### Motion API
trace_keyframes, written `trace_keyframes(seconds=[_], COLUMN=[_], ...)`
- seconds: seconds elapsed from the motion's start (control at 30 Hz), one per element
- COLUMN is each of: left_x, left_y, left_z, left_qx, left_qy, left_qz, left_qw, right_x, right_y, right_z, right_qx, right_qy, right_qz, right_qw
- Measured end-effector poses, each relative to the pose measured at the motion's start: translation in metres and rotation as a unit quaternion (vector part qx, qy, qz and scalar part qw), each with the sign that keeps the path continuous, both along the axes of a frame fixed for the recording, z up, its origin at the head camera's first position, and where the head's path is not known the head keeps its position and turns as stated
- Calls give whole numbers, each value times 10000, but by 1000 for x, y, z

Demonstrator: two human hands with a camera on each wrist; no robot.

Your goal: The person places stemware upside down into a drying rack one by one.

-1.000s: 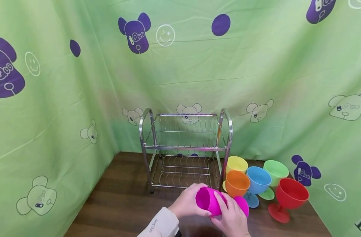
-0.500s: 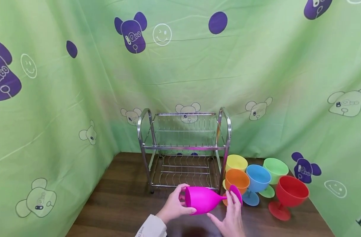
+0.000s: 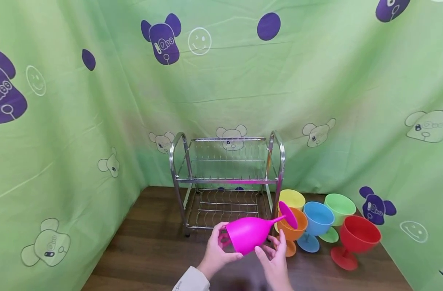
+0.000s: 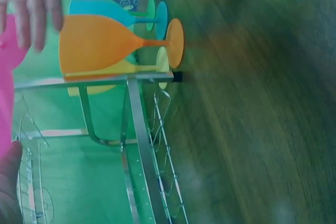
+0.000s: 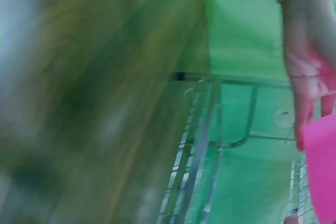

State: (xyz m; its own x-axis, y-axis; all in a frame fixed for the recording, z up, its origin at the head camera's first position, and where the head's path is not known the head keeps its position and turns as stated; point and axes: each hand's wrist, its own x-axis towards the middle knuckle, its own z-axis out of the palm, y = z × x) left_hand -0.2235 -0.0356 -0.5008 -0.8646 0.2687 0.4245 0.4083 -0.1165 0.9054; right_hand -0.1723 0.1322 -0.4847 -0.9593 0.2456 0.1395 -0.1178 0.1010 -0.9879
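Note:
A magenta goblet (image 3: pixel 247 234) is held tilted above the table, its foot up to the right and its mouth toward the lower left. My left hand (image 3: pixel 218 251) grips the bowl near the rim, thumb in front and fingers behind. Beside the bowl's lower right, my right hand (image 3: pixel 273 258) has its thumb at the bowl's edge. Its fingers look fairly straight in the left wrist view, where that hand (image 4: pixel 37 11) hangs next to the magenta bowl. The left hand (image 5: pixel 310 72) also shows at the rim in the right wrist view.
A two-tier metal dish rack (image 3: pixel 226 182) stands behind the hands. To its right, orange (image 3: pixel 292 230), yellow (image 3: pixel 291 197), blue (image 3: pixel 318 218), green (image 3: pixel 339 208) and red (image 3: pixel 358 234) goblets stand upright on the wooden table (image 3: pixel 141 250). Patterned green cloth (image 3: pixel 221 89) hangs behind.
The magenta goblet has turned so its foot has risen up and to the right. My right hand has moved from the bowl, to the stem by the foot, then back beside the bowl.

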Motion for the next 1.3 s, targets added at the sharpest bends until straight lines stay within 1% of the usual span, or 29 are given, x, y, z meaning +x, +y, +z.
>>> trace_keyframes(seconds=[0.1,0.17,0.23,0.33,0.47,0.57,0.7,0.8,0.87,0.97,1.07,1.13,1.2,1.3], left_x=[3,5,6,7,7,7,6,5,3,-3,-9,-14,-19,-26], left_y=[5,8,11,14,17,19,20,19,18,13,5,-2,-9,-20], left_z=[-2,-4,-5,-7,-10,-8,-4,-1,-1,-2,-1,1,4,9], left_qx=[120,126,118,134,109,33,-104,-191,-234,-336,-434,-474,-448,-370], left_qy=[289,348,420,558,767,898,897,865,979,1373,1633,1622,1478,1294], left_qz=[34,103,182,299,434,485,503,482,463,490,648,848,1064,1425], left_qw=[9995,9993,9989,9979,9961,9948,9946,9949,9938,9887,9835,9820,9822,9806], right_x=[-4,-6,-8,-10,-12,-13,-15,-16,-16,-17,-19,-21,-22,-24], right_y=[-4,-8,-11,-15,-14,-13,-13,-13,-13,-13,-10,-8,-5,-2], right_z=[7,11,15,18,20,20,22,24,25,28,32,35,38,43], right_qx=[-472,-680,-766,-696,-548,-579,-708,-758,-783,-840,-865,-854,-787,-723], right_qy=[117,271,457,539,419,385,428,540,660,833,952,1044,1143,1257], right_qz=[134,184,178,75,-62,-84,-109,-167,-206,-217,-211,-221,-247,-226], right_qw=[9987,9971,9959,9961,9976,9975,9965,9955,9945,9927,9915,9906,9900,9892])
